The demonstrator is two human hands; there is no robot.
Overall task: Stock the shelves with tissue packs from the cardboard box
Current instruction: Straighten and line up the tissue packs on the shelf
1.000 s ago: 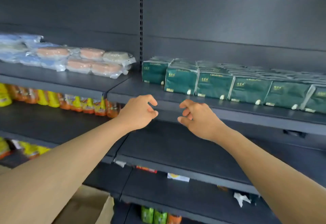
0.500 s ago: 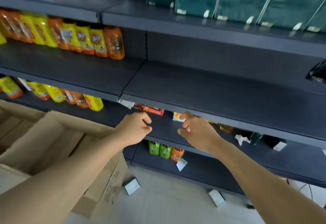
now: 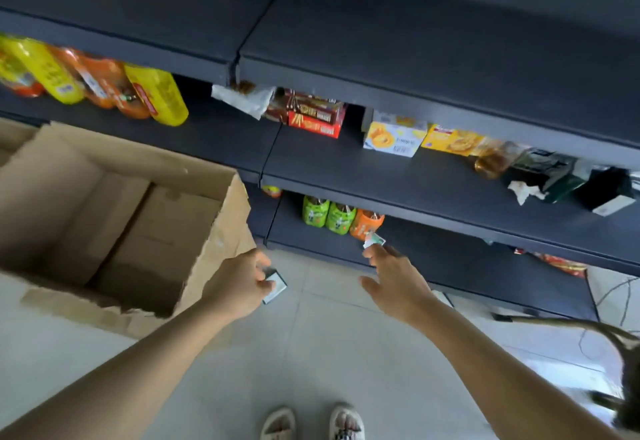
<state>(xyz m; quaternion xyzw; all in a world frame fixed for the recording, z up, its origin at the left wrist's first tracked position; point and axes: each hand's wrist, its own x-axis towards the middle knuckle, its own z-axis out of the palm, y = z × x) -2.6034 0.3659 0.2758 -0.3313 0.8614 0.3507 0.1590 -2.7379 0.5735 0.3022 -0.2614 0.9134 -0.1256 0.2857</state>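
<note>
Head view, looking down: my left hand [image 3: 242,283] hangs over the floor just right of the cardboard box [image 3: 114,218], its fingers loosely curled and holding nothing. My right hand [image 3: 394,283] reaches further right and farther out, fingers spread fairly wide, also holding nothing, its fingertips [image 3: 375,252] in front of the lowest shelf [image 3: 467,259]. The box sits to the left, open at the top, its near edge torn; inside I see only bare cardboard, and I cannot make out any tissue packs in it. Neither hand touches the box, though my left hand is right beside its right wall. On the floor past my left hand lies a small card [image 3: 275,289]. Green and orange bottles [image 3: 341,219] stand on the lowest shelf, just beyond my right fingertips. Yellow and orange bottles [image 3: 104,79] fill the shelf above the box, and snack boxes [image 3: 391,138] sit to their right.
</note>
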